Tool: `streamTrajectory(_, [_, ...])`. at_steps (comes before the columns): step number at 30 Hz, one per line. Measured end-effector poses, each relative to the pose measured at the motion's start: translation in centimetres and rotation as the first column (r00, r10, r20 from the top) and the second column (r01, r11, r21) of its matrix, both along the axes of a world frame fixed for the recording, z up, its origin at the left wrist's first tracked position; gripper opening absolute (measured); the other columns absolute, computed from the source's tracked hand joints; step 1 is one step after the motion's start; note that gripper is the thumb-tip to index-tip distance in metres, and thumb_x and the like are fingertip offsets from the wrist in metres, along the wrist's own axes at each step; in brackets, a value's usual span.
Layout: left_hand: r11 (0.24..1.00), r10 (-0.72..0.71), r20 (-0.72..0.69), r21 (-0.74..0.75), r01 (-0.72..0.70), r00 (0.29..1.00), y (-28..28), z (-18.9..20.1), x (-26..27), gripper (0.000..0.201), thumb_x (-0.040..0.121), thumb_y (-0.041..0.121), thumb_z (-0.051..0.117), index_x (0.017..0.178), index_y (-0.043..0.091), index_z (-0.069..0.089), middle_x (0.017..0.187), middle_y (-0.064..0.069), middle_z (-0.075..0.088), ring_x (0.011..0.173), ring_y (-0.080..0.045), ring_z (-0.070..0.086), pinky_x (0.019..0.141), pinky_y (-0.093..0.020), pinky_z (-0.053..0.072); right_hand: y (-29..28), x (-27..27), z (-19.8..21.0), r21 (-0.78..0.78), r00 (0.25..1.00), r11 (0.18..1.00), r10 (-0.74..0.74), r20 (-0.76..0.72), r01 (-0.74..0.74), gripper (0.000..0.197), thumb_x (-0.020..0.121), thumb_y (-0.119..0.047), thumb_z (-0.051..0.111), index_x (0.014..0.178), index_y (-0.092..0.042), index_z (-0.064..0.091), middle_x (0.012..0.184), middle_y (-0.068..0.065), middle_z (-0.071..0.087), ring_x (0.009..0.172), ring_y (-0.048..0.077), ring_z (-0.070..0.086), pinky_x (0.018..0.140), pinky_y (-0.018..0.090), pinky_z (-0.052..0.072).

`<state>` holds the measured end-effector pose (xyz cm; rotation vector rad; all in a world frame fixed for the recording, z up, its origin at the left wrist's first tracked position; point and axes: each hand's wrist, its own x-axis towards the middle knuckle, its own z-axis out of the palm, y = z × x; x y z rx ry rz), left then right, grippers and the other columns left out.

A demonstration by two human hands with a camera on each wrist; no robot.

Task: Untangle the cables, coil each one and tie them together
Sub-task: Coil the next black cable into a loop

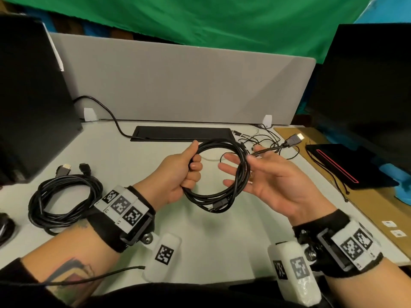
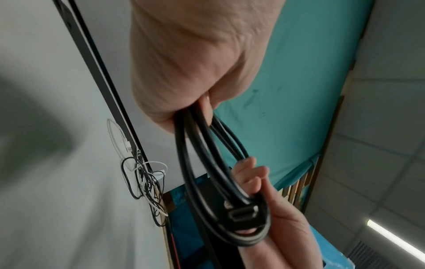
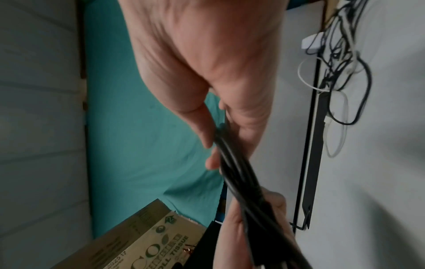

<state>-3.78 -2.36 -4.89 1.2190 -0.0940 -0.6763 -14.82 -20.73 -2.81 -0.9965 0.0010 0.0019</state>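
Observation:
In the head view I hold a coiled black cable (image 1: 213, 201) above the table. My left hand (image 1: 192, 168) grips the coil's left side with curled fingers. My right hand (image 1: 255, 161) is palm up, its fingers reaching through the coil's right side. Its thumb and forefinger pinch the cable's loose tail, which ends in an HDMI plug (image 1: 293, 138). The left wrist view shows the coil (image 2: 207, 172) hanging from my left hand (image 2: 195, 63), with a second plug (image 2: 243, 213) at the right hand's palm. The right wrist view shows the strands (image 3: 241, 172) crossing my right hand (image 3: 207, 72).
Another coiled black cable (image 1: 64, 196) lies at the table's left. A tangle of thin black and white cables (image 1: 262, 138) sits beyond my hands, beside a long black strip (image 1: 184, 133). Dark monitors (image 1: 33, 96) stand left and right. A black pouch (image 1: 347, 170) lies on cardboard to the right.

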Motion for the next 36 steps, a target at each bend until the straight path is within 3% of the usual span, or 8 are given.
streamTrajectory(4, [0.998, -0.025, -0.066, -0.063, 0.021, 0.998, 0.6, -0.2, 0.3, 0.041, 0.099, 0.052, 0.050, 0.073, 0.021, 0.043, 0.059, 0.008, 0.033, 0.039, -0.004, 0.023, 0.031, -0.016, 0.017, 0.9, 0.6, -0.1, -0.096, 0.982, 0.977, -0.188, 0.029, 0.190, 0.052, 0.083, 0.013, 0.059, 0.113, -0.018, 0.032, 0.096, 0.027, 0.071, 0.075, 0.033, 0.072, 0.066, 0.044, 0.060])
streamTrajectory(9, [0.962, -0.117, -0.235, -0.267, 0.051, 0.965, 2.2, 0.7, 1.3, 0.039, 0.090, 0.043, 0.059, 0.063, 0.020, 0.044, 0.054, 0.010, 0.032, 0.035, -0.001, 0.031, 0.027, -0.013, 0.022, 1.4, 1.7, -1.0, -0.305, 0.939, 0.888, -0.325, 0.116, 0.345, 0.038, 0.093, 0.013, 0.053, 0.107, -0.017, 0.035, 0.091, 0.026, 0.067, 0.072, 0.035, 0.071, 0.065, 0.044, 0.060])
streamTrajectory(15, [0.963, -0.151, -0.231, -0.253, 0.091, 0.961, 3.2, 0.2, 1.3, 0.032, 0.098, 0.041, 0.050, 0.075, 0.018, 0.050, 0.063, 0.009, 0.050, 0.032, -0.001, 0.031, 0.027, -0.012, 0.018, 2.2, 2.4, -1.8, -0.698, 0.966, 0.668, -0.174, 0.189, 0.257, 0.043, 0.101, 0.001, 0.047, 0.125, -0.034, 0.047, 0.084, 0.015, 0.056, 0.070, 0.024, 0.067, 0.066, 0.036, 0.057])
streamTrajectory(18, [0.988, -0.107, -0.127, -0.123, 0.091, 0.986, 3.6, 0.2, 1.5, 0.033, 0.101, 0.043, 0.049, 0.082, 0.017, 0.055, 0.067, 0.006, 0.053, 0.035, -0.001, 0.028, 0.028, -0.013, 0.020, 2.6, 2.5, -1.6, -0.623, 0.973, 0.751, -0.118, 0.200, 0.219, 0.044, 0.107, -0.017, 0.042, 0.139, -0.046, 0.045, 0.081, 0.012, 0.054, 0.074, 0.025, 0.057, 0.070, 0.036, 0.056])
streamTrajectory(21, [0.998, -0.043, 0.083, 0.046, 0.039, 0.996, 3.6, 0.2, 1.3, 0.035, 0.103, 0.045, 0.048, 0.084, 0.016, 0.055, 0.061, 0.008, 0.038, 0.041, -0.004, 0.024, 0.032, -0.015, 0.020, 3.3, 2.5, -1.5, -0.305, 0.986, 0.945, -0.077, 0.145, 0.118, 0.037, 0.108, -0.031, 0.035, 0.141, -0.032, 0.051, 0.074, 0.013, 0.050, 0.069, 0.028, 0.053, 0.070, 0.042, 0.057])
streamTrajectory(24, [0.988, -0.074, 0.232, 0.152, 0.039, 0.970, 3.8, 0.5, 1.2, 0.037, 0.102, 0.048, 0.048, 0.079, 0.019, 0.052, 0.060, 0.009, 0.029, 0.044, -0.005, 0.022, 0.034, -0.016, 0.019, 3.9, 2.5, -1.6, -0.116, 0.997, 0.993, -0.025, 0.072, 0.034, 0.042, 0.107, -0.038, 0.034, 0.142, -0.024, 0.051, 0.065, 0.009, 0.046, 0.060, 0.024, 0.052, 0.064, 0.041, 0.057])
streamTrajectory(30, [0.959, -0.100, 0.248, 0.283, 0.027, 0.964, 3.7, 0.6, 1.2, 0.038, 0.101, 0.047, 0.052, 0.074, 0.020, 0.048, 0.053, 0.011, 0.032, 0.040, -0.005, 0.024, 0.033, -0.016, 0.019, 4.5, 2.2, -1.1, -0.123, 0.996, 0.989, 0.086, 0.037, -0.081, 0.046, 0.100, -0.060, 0.031, 0.140, -0.047, 0.051, 0.078, 0.014, 0.017, 0.057, 0.021, 0.035, 0.056, 0.035, 0.046])
streamTrajectory(36, [0.934, -0.188, 0.201, 0.340, 0.112, 0.961, 3.5, 0.5, 0.7, 0.036, 0.104, 0.040, 0.047, 0.076, 0.018, 0.048, 0.052, 0.010, 0.031, 0.039, -0.005, 0.022, 0.033, -0.016, 0.018, 4.1, 2.1, -1.0, -0.333, 0.993, 0.937, 0.118, 0.028, -0.102, 0.038, 0.095, -0.037, 0.055, 0.129, -0.026, 0.067, 0.071, 0.008, 0.036, 0.051, 0.020, 0.040, 0.056, 0.037, 0.052])
